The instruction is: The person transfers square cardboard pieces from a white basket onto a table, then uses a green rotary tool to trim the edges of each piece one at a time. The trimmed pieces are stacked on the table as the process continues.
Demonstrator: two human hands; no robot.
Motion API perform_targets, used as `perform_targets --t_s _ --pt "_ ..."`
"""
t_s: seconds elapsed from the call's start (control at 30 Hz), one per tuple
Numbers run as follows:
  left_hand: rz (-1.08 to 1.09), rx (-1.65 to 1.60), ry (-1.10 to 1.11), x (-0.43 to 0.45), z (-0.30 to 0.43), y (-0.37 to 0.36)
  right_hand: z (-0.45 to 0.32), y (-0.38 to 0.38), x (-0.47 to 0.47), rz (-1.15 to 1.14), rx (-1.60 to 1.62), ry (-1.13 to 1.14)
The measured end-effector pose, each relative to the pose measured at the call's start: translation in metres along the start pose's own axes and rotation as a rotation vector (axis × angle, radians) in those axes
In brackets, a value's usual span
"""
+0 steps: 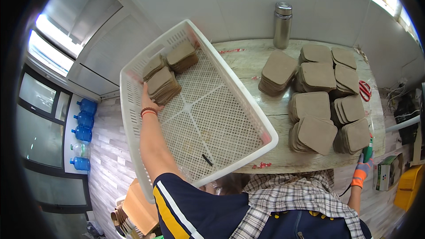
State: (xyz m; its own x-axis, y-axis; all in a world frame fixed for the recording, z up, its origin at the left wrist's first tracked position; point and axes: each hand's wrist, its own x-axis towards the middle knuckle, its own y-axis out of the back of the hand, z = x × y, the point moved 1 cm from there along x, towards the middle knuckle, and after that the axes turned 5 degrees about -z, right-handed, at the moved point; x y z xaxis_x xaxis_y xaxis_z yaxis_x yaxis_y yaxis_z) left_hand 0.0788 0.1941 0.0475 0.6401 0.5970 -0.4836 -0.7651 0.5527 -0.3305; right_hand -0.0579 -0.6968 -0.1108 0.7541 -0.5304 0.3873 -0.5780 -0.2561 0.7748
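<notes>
My bare left hand [151, 100], with a beaded bracelet at the wrist, reaches into a white plastic basket [247, 89]. Its fingers and thumb wrap the near corner of a stack of brown square sheets [162, 84] with rounded corners. Two more such stacks, one of them a brown stack [182, 56], sit beside it at the basket's far left end. At the table's right edge my right hand [364, 165], in a grey and orange glove, grips a green corded hand tool [368, 152]. The tool's front end is partly hidden beside a stack of sheets [355, 136].
Several more brown stacks [315, 76] stand on the wooden table [275, 159]. Behind them is a steel thermos [283, 26]. Red-handled scissors [365, 90] lie at the right edge. A black strip [207, 160] lies in the basket. Blue water jugs [83, 132] line the left wall.
</notes>
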Motion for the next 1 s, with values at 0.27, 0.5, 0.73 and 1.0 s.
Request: perform_targets --t_s 0.27,0.5,0.73,1.0 --pt "0.004 -0.072 0.061 -0.008 0.001 -0.015 -0.004 0.007 0.001 -0.013 -0.096 -0.012" --pt "-0.039 -0.140 0.090 -0.007 -0.005 -0.021 -0.004 0.009 0.001 -0.009 -0.075 -0.028" --pt "0.098 -0.053 0.130 -0.006 -0.004 -0.029 -0.008 0.012 0.000 -0.026 -0.231 -0.051" --pt "-0.018 0.146 0.113 -0.006 -0.009 -0.032 -0.011 0.017 -0.002 0.014 -0.084 -0.034"
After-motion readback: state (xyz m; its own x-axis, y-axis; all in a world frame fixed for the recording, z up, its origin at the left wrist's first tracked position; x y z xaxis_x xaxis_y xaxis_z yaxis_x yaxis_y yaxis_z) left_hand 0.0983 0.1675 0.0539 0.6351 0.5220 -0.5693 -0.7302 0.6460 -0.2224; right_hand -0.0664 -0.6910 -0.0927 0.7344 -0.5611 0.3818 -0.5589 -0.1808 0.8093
